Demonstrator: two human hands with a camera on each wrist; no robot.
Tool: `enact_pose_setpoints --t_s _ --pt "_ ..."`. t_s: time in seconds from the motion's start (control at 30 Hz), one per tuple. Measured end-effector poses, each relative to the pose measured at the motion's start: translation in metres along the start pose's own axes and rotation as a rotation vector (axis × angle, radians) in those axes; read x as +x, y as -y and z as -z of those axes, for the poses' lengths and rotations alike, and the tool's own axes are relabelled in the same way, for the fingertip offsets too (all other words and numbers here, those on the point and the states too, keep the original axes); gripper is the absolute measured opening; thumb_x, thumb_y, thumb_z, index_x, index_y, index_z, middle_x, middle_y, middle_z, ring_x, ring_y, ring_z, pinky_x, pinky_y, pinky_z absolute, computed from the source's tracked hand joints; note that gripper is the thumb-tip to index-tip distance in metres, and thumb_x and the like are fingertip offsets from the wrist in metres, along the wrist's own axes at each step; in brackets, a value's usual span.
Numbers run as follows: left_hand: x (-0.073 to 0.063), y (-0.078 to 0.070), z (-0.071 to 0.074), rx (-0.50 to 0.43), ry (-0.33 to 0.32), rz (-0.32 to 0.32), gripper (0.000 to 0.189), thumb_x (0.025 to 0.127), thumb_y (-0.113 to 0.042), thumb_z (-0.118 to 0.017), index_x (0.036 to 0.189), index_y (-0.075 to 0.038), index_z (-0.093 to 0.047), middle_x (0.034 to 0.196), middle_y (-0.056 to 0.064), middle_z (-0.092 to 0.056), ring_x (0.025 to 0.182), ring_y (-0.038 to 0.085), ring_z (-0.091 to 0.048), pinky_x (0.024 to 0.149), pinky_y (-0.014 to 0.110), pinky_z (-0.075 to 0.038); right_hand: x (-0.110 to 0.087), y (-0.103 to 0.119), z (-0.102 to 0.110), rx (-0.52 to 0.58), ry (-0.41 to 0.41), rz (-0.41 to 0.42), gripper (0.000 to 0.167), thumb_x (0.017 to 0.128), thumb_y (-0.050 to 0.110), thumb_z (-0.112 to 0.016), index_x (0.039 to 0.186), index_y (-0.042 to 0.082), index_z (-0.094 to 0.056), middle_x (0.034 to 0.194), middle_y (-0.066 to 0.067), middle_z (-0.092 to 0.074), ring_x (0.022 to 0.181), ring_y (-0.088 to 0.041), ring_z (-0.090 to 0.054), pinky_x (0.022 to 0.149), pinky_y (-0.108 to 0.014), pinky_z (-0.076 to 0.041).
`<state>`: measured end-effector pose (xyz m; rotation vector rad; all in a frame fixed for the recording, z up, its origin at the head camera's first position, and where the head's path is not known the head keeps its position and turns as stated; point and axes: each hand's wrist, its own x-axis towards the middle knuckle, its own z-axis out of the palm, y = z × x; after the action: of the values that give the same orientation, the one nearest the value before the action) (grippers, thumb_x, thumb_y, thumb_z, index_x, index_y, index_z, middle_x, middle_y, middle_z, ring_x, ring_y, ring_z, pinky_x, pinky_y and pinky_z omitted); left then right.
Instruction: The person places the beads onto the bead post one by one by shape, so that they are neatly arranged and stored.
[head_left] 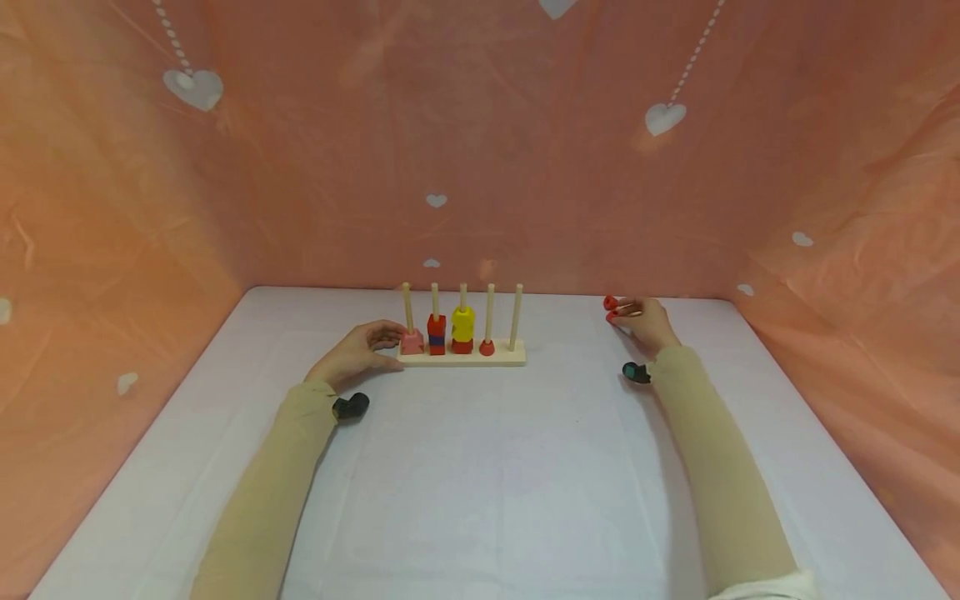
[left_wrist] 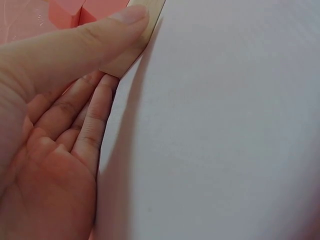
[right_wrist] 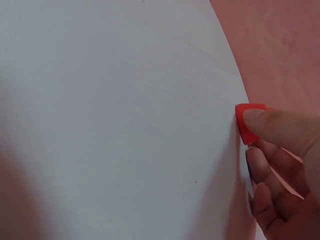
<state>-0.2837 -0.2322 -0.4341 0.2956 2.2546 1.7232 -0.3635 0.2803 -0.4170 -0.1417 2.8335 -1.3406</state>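
Note:
A wooden peg stand point(head_left: 498, 360) with several upright pegs sits toward the back of the table. My left hand point(head_left: 362, 350) holds its left end, thumb on the base point(left_wrist: 131, 55) and fingers along the side. Pink blocks point(head_left: 412, 342) lie low on the leftmost peg. The peg beside it carries a red and blue stack point(head_left: 437, 335), then comes a yellow stack point(head_left: 462, 323) over red. A small red bead point(head_left: 487, 347) sits on the fourth peg; the rightmost is bare. At the back right, my right hand point(head_left: 643, 321) pinches a red block point(right_wrist: 245, 132) between thumb and finger.
Another red piece with a hole point(head_left: 610, 302) shows just beyond the right fingertips, by the table's back edge. A white cloth covers the table point(head_left: 480, 467). Orange-pink curtains point(head_left: 480, 150) with hearts surround the back and sides. Dark wrist devices point(head_left: 351, 407) stick out from both sleeves.

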Motion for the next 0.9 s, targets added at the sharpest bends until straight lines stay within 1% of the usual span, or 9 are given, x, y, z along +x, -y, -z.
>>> enact_pose_setpoints --t_s 0.2,0.37,0.43,0.5,0.6,0.73,0.77,0.83,0.9 --pt "-0.001 -0.001 -0.002 0.010 -0.010 0.010 0.061 0.075 -0.005 -0.081 0.128 -0.008 -0.052 0.131 0.009 -0.052 0.123 0.026 -0.046 0.102 0.041 -0.038 -0.005 0.001 -0.002 -0.017 -0.034 -0.027 0.028 0.089 0.011 -0.068 0.113 -0.004 -0.064 0.111 -0.020 -0.060 0.098 -0.028 -0.053 0.073 -0.023 -0.043" --pt "-0.002 -0.001 -0.003 0.015 -0.003 0.007 0.061 0.075 -0.005 -0.082 0.128 -0.008 -0.052 0.132 0.011 -0.051 0.124 0.027 -0.045 0.103 0.042 -0.037 -0.013 0.009 -0.003 0.057 -0.046 -0.033 0.037 0.089 0.015 -0.069 0.119 -0.003 -0.059 0.117 -0.020 -0.059 0.102 -0.029 -0.055 0.072 -0.020 -0.046" --pt "-0.002 -0.001 -0.002 0.016 0.001 0.007 0.061 0.075 -0.005 -0.081 0.128 -0.008 -0.051 0.132 0.011 -0.051 0.124 0.028 -0.045 0.103 0.043 -0.037 -0.014 0.017 -0.003 0.084 -0.053 0.000 0.038 0.089 0.018 -0.069 0.120 -0.002 -0.059 0.117 -0.019 -0.059 0.102 -0.029 -0.056 0.073 -0.021 -0.047" --pt "-0.001 -0.001 -0.002 0.014 0.000 0.009 0.061 0.075 -0.005 -0.081 0.128 -0.008 -0.052 0.132 0.011 -0.051 0.124 0.027 -0.045 0.103 0.043 -0.037 -0.014 0.027 -0.002 0.090 -0.074 0.085 0.037 0.089 0.017 -0.070 0.119 -0.002 -0.060 0.114 -0.019 -0.061 0.099 -0.029 -0.060 0.074 -0.023 -0.049" --pt "-0.001 0.000 0.000 0.012 0.007 0.006 0.062 0.075 -0.006 -0.081 0.129 -0.007 -0.051 0.133 0.012 -0.050 0.125 0.028 -0.044 0.103 0.044 -0.036 -0.014 0.052 0.000 0.111 -0.091 0.208 0.033 0.089 0.016 -0.070 0.116 -0.001 -0.062 0.110 -0.019 -0.064 0.094 -0.028 -0.063 0.075 -0.024 -0.051" --pt "-0.001 0.000 0.000 0.010 0.012 0.002 0.063 0.076 -0.005 -0.080 0.131 -0.006 -0.049 0.134 0.013 -0.049 0.126 0.029 -0.043 0.103 0.044 -0.036 -0.033 0.108 0.002 0.164 -0.064 0.280 0.034 0.090 0.013 -0.068 0.119 -0.002 -0.060 0.111 -0.019 -0.063 0.093 -0.026 -0.060 0.068 -0.024 -0.051" --pt "-0.001 0.000 0.000 0.009 0.011 0.003 0.063 0.076 -0.005 -0.080 0.130 -0.006 -0.049 0.134 0.013 -0.049 0.126 0.028 -0.043 0.103 0.044 -0.037 -0.038 0.122 0.001 0.175 -0.056 0.302 0.034 0.090 0.012 -0.068 0.119 -0.003 -0.060 0.111 -0.019 -0.063 0.094 -0.024 -0.059 0.069 -0.022 -0.049" --pt "-0.001 -0.001 0.000 0.009 0.008 0.003 0.062 0.076 -0.005 -0.080 0.130 -0.006 -0.050 0.134 0.012 -0.049 0.126 0.028 -0.043 0.103 0.043 -0.037 -0.048 0.149 -0.003 0.202 -0.037 0.354 0.033 0.090 0.008 -0.066 0.120 -0.006 -0.059 0.111 -0.021 -0.062 0.095 -0.025 -0.059 0.072 -0.023 -0.049" --pt "-0.001 -0.001 -0.001 0.009 0.007 0.001 0.062 0.076 -0.006 -0.081 0.130 -0.006 -0.050 0.133 0.012 -0.050 0.125 0.028 -0.044 0.103 0.043 -0.037 -0.051 0.165 -0.010 0.239 -0.009 0.416 0.031 0.090 0.005 -0.066 0.118 -0.006 -0.060 0.109 -0.021 -0.063 0.094 -0.026 -0.059 0.076 -0.023 -0.048"
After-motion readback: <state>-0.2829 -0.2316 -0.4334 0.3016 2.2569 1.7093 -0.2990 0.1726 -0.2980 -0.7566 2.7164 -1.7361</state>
